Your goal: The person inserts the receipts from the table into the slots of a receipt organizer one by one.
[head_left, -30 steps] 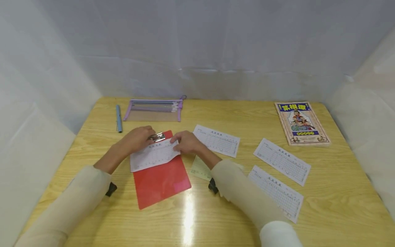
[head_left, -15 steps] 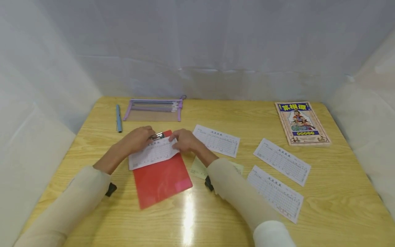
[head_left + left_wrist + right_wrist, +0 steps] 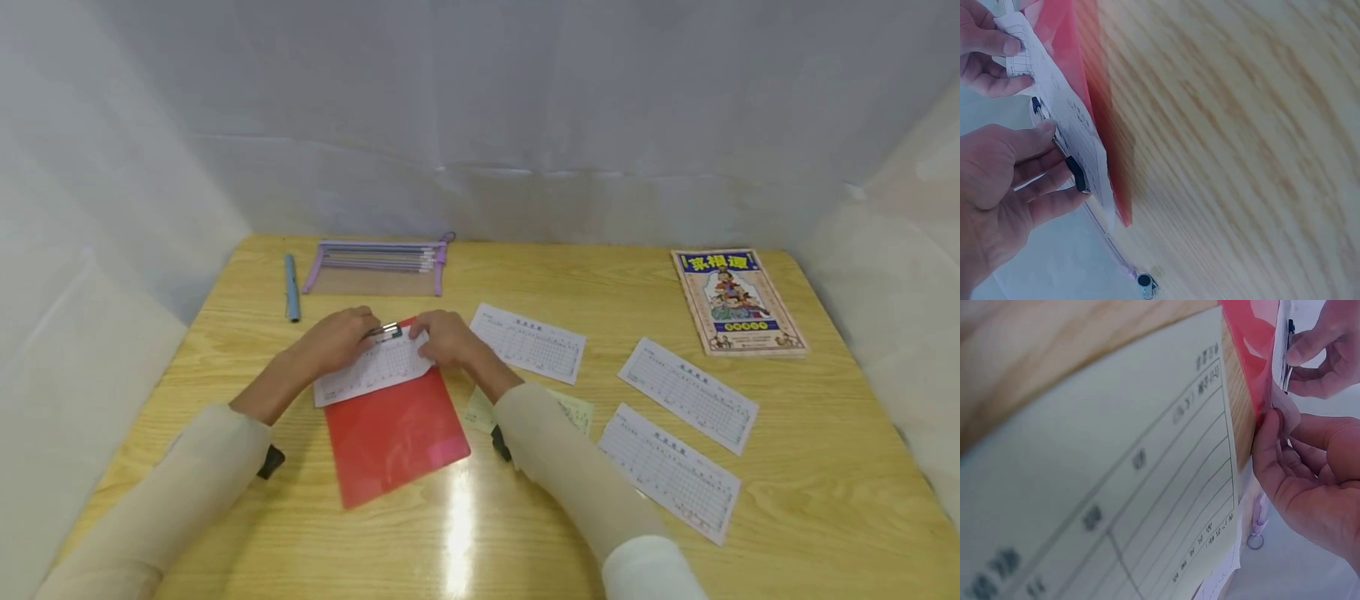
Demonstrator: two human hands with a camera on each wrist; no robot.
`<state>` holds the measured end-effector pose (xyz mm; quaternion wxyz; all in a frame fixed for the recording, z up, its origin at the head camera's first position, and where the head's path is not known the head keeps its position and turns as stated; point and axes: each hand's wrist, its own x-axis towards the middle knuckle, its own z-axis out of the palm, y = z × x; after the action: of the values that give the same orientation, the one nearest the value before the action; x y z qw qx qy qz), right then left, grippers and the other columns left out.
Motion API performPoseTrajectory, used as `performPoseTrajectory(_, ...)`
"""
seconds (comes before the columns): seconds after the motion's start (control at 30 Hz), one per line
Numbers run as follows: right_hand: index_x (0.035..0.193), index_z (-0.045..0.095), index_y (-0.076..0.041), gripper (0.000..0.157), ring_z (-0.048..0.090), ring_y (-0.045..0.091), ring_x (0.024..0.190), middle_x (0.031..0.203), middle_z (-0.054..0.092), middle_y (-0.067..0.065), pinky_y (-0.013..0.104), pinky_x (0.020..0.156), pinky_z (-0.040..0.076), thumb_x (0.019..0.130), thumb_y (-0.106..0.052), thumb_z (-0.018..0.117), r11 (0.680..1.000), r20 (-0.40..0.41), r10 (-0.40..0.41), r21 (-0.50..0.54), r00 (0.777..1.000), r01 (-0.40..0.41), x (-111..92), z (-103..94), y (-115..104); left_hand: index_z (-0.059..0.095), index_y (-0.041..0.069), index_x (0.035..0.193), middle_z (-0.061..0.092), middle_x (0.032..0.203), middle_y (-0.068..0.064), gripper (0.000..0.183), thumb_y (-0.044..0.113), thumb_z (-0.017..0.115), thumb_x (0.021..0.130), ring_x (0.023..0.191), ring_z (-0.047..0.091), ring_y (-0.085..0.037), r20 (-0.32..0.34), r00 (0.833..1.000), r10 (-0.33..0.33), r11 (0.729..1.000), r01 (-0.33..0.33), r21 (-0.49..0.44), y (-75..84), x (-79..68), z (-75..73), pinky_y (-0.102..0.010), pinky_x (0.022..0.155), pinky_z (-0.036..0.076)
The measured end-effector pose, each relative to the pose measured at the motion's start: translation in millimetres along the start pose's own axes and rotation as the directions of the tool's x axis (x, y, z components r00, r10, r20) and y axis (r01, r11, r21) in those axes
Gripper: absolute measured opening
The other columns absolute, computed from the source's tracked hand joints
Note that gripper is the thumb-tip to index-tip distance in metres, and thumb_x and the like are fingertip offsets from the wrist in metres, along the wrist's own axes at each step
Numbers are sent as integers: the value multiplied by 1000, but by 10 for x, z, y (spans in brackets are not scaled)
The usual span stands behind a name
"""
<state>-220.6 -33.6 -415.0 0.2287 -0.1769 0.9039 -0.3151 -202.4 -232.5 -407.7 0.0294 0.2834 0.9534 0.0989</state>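
Note:
A red clipboard (image 3: 397,437) with a metal clip (image 3: 387,332) at its far end lies tilted on the table. My left hand (image 3: 341,340) pinches the clip; in the left wrist view, thumb and fingers close on its lever (image 3: 1074,167). Across the upper part of the board lies a white printed paper slip (image 3: 367,377), its far edge at the clip. My right hand (image 3: 446,340) pinches the slip's right corner between thumb and fingers, and the paper curls there in the right wrist view (image 3: 1286,407).
A pale green slip (image 3: 576,410) lies partly under the right forearm. Several white slips (image 3: 682,392) lie to the right, beyond them a comic book (image 3: 738,302). At the back left are a mesh pencil pouch (image 3: 375,283) and a blue pen (image 3: 292,287).
The white slip has slid up the clipboard toward the clip. My right hand has moved slightly away from me with it, uncovering more of the green slip. The left hand stays at the clip.

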Motion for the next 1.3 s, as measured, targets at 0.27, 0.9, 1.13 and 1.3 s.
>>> performPoseTrajectory(0.27, 113, 64, -9, 28, 58, 16, 86, 114, 65, 9, 17, 63, 49, 85, -2, 63, 1000, -7, -3, 12, 1000, 3, 31, -17, -6, 66, -3, 96, 64, 93, -15, 12, -1, 63, 84, 85, 62, -28, -14, 1000, 2, 1000, -2, 19, -4, 4, 27, -42, 77, 53)
performPoseTrajectory(0.9, 117, 65, -12, 32, 58, 20, 99, 116, 66, 6, 25, 81, 50, 85, -9, 64, 991, -21, -16, -131, 1000, 13, 74, -118, -34, 67, -3, 99, 64, 95, -15, 17, 2, 66, 84, 88, 63, -29, 4, 999, -37, 999, 37, 17, -12, 2, 11, -42, 80, 53)
performPoseTrajectory(1.13, 116, 64, -8, 32, 61, 22, 105, 113, 66, 7, 33, 93, 50, 85, -9, 61, 982, -106, -57, -187, 993, 37, -77, -254, 128, 69, -1, 97, 67, 92, -13, 14, 5, 68, 84, 82, 62, -26, 20, 999, -47, 998, 48, -36, -75, 1, -27, -43, 76, 52)
performPoseTrajectory(1.3, 117, 63, -6, 31, 61, 24, 105, 113, 66, 11, 36, 93, 50, 87, -13, 63, 994, -147, -62, -99, 987, 48, -329, -465, 351, 70, 1, 96, 67, 93, -12, 14, 8, 69, 84, 83, 62, -25, 32, 998, -57, 997, 58, -45, -73, 8, -31, -43, 75, 52)
